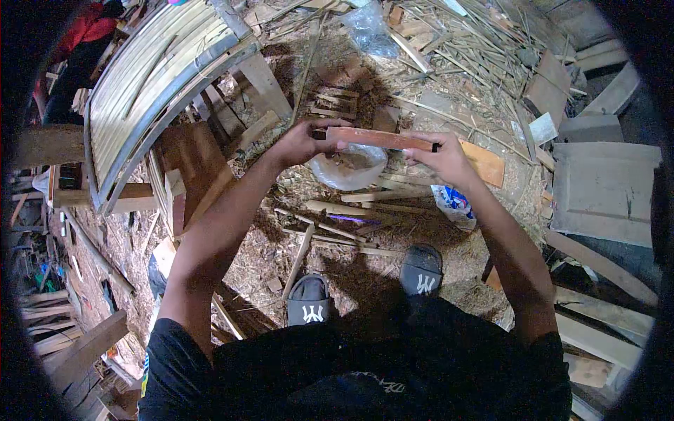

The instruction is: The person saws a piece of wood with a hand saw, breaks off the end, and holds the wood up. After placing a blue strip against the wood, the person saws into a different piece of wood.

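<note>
A short reddish-brown strip of wood [379,138] is held level in front of me, above the floor. My left hand [307,144] is closed on its left end, the thumb below and the fingers on top. At the other end, my right hand [444,156] grips the strip between thumb and fingers. Behind and below the strip lies a clear plastic bag or bowl [347,174], partly covered by it and by my left hand. A blue and white packet [453,203] rests on the floor under my right wrist.
A curved slatted wooden frame [158,67] stands at the left. Loose sticks [470,70] pile up at the back right, near another clear plastic bag [371,29]. Boards and a panel [604,186] line the right. Shavings cover the floor. A person in red [88,28] is at upper left.
</note>
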Demonstrator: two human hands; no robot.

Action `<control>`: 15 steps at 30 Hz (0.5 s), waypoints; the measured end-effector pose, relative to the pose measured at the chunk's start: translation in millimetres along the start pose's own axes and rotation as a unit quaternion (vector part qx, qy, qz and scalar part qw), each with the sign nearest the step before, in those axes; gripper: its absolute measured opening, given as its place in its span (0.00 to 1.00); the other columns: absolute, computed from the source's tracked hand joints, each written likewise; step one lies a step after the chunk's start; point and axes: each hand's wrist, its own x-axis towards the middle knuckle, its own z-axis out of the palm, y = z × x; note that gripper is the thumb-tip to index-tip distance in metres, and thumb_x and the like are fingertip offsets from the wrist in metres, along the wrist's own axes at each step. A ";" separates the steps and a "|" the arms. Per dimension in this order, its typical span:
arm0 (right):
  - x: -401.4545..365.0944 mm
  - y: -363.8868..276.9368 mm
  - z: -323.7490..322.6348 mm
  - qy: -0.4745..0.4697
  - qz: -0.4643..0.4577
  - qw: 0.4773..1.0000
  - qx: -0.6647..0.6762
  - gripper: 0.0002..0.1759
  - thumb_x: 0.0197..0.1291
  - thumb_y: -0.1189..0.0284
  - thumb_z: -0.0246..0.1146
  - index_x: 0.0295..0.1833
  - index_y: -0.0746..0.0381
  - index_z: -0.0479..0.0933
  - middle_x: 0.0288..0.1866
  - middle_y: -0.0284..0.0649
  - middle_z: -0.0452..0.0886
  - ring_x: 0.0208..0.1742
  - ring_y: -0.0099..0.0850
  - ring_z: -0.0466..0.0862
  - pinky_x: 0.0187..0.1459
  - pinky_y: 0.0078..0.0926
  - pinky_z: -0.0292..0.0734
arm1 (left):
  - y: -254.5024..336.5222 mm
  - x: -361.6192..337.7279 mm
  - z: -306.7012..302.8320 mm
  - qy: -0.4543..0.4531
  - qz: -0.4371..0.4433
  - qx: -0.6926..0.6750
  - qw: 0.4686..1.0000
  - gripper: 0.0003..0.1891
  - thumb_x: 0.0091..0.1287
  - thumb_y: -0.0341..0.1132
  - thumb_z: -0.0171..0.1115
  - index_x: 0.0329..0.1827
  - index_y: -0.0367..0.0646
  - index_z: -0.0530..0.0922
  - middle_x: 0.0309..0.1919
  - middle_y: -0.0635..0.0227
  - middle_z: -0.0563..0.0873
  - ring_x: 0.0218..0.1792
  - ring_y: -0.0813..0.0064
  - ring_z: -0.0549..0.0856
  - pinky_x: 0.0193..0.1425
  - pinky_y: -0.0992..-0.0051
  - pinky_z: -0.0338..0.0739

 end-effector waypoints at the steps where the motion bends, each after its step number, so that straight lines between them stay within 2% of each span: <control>1: -0.5 -0.2 -0.5 -0.002 -0.002 1.000 -0.001 0.22 0.68 0.76 0.72 0.66 0.69 0.82 0.46 0.40 0.91 0.43 0.21 0.88 0.46 0.22 0.88 | 0.1 -0.2 0.1 -0.004 0.008 0.006 1.000 0.29 0.67 0.37 0.77 0.71 0.42 0.80 0.55 0.67 0.89 0.51 0.78 0.86 0.60 0.72 0.84; 5: -2.3 -1.7 1.6 0.005 -0.003 0.999 0.046 0.22 0.67 0.75 0.73 0.66 0.68 0.82 0.48 0.39 0.90 0.46 0.22 0.88 0.48 0.23 0.88 | -3.5 1.7 0.6 -0.009 0.023 -0.016 1.000 0.30 0.66 0.37 0.77 0.71 0.42 0.79 0.55 0.67 0.89 0.51 0.78 0.86 0.59 0.72 0.84; 8: -2.0 -3.3 1.0 0.004 0.012 0.999 0.029 0.23 0.67 0.80 0.71 0.67 0.66 0.81 0.52 0.39 0.90 0.46 0.22 0.87 0.50 0.23 0.88 | 0.4 0.2 0.1 -0.008 0.030 -0.020 0.999 0.31 0.66 0.36 0.78 0.71 0.42 0.79 0.55 0.68 0.89 0.51 0.78 0.86 0.58 0.72 0.84; 11: -1.1 -3.6 -1.6 -0.002 0.015 1.000 -0.018 0.22 0.67 0.80 0.71 0.66 0.66 0.82 0.55 0.40 0.89 0.47 0.22 0.87 0.51 0.22 0.87 | 6.9 -2.1 0.9 -0.015 0.016 -0.034 0.999 0.31 0.66 0.36 0.78 0.72 0.42 0.79 0.54 0.69 0.89 0.50 0.78 0.86 0.56 0.72 0.84; 13: -3.3 -11.1 1.3 0.006 0.020 1.000 -0.007 0.22 0.66 0.80 0.71 0.66 0.66 0.82 0.56 0.39 0.88 0.49 0.22 0.87 0.52 0.22 0.87 | 7.1 -2.5 1.3 0.008 0.042 0.003 0.999 0.30 0.66 0.36 0.78 0.71 0.42 0.79 0.55 0.69 0.89 0.49 0.78 0.86 0.56 0.72 0.84; 15: -3.3 -11.4 2.2 0.014 0.026 1.000 0.004 0.22 0.66 0.80 0.71 0.65 0.66 0.82 0.56 0.39 0.88 0.50 0.22 0.86 0.54 0.22 0.86 | 5.6 -2.3 2.8 0.013 0.039 -0.028 0.999 0.30 0.66 0.36 0.78 0.71 0.41 0.80 0.56 0.68 0.89 0.50 0.78 0.86 0.57 0.72 0.84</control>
